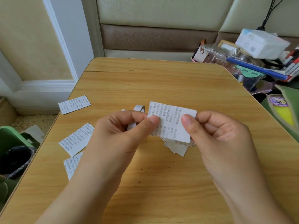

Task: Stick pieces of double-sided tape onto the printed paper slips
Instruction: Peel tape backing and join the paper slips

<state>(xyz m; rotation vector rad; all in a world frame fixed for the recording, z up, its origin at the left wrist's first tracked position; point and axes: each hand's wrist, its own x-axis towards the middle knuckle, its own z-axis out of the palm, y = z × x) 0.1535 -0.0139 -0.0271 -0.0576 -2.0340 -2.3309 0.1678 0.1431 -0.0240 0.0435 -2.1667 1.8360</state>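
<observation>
I pinch one slip [171, 122] in both hands, left hand [123, 131] and right hand [216, 135], thumbs on top, print up. The left also curls round the tape roll [136, 117], I judge to keep it ready. Other slips [76, 139] lie along the table's [161, 81] left edge.

Above the wooden bench [161, 81], the left hand [119, 131] and right hand [216, 133] pinch a printed slip [171, 120] by its side edges, the left also holding a tape roll [137, 110], with three more slips [74, 104] lying left of the hands.
</observation>
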